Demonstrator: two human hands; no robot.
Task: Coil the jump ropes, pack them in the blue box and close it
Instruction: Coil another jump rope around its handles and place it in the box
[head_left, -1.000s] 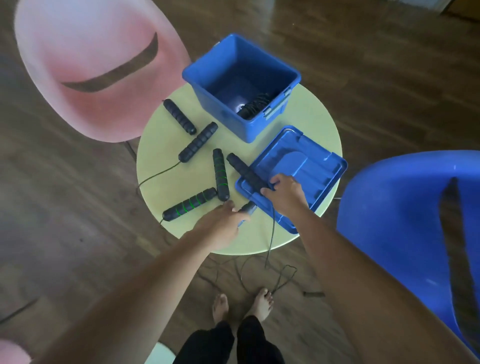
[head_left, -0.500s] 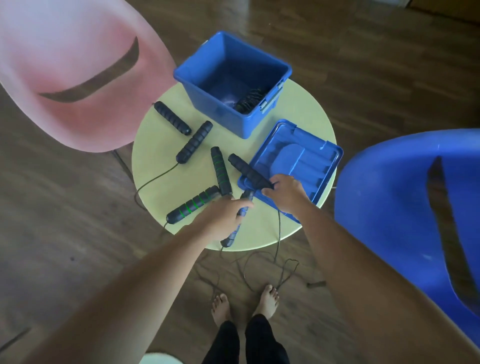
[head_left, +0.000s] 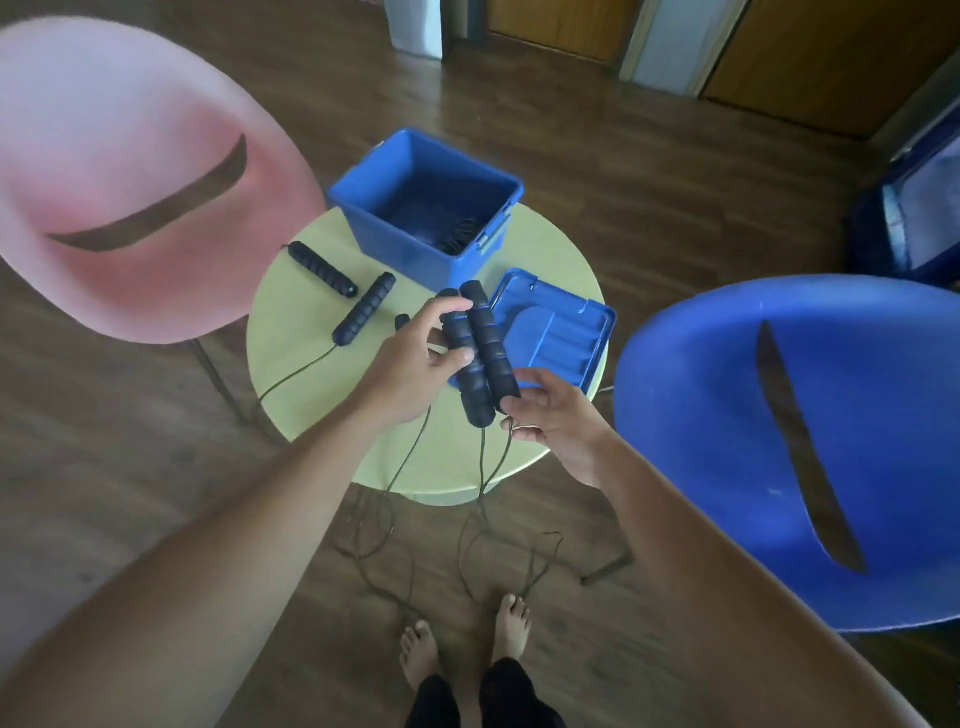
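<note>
While aloft, paired handles (head_left: 485, 348) before lid (head_left: 561, 332).

Worktop (head_left: 291, 332) between the left chair (head_left: 130, 182) and the right chair (head_left: 727, 415), box (head_left: 395, 228) at its far edge.
The lid (head_left: 561, 332) lies on the worktop just near-right of the box, with a coiled rope (head_left: 457, 236) inside the box (partly hidden by its wall). Loose handles (head_left: 363, 309) lie left of the box. Above the worktop's middle the left grip (head_left: 410, 369) holds a pair of handles (head_left: 480, 353), and the right grip (head_left: 556, 421) pinches their near ends. Their cords (head_left: 483, 551) hang to the floor.
</note>
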